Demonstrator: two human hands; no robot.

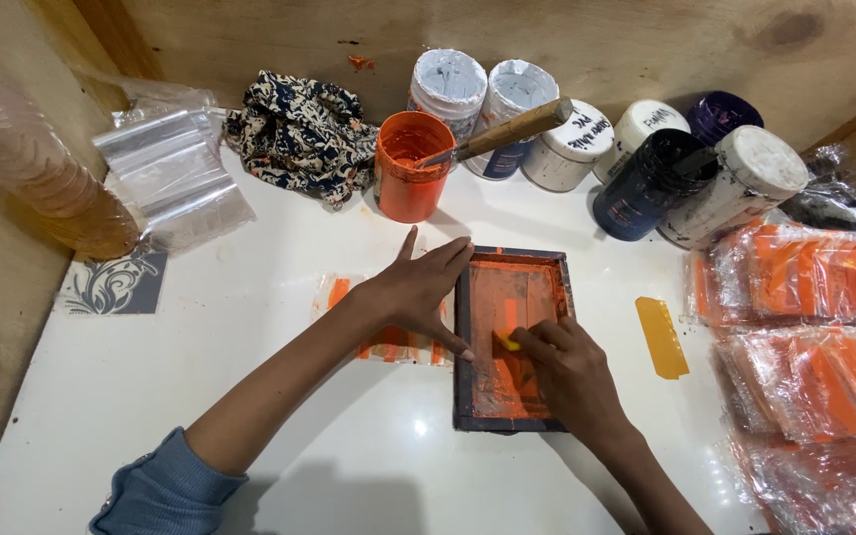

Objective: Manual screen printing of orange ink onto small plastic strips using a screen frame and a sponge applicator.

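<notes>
A small dark-framed printing screen [510,337], its mesh smeared orange, lies flat near the middle of the white worktop [250,416]. The right hand [569,372] reaches into the frame, fingers pinched shut on a small yellow scraper [508,342] pressed to the mesh. The left hand [420,289] lies open and spread, fingers resting on the frame's left edge, over an orange-stained clear packet [374,342] that sticks out from under the screen. Just right of the frame lies a loose yellow strip [662,338]. Further right sit stacks of clear packets with orange contents [809,337]. On the far side stands an open orange paint tub [409,166] with a wooden-handled tool [507,130] resting in it, beside a row of lidded jars [587,139]. A patterned rag [299,134] and empty clear bags [170,178] lie far left.
</notes>
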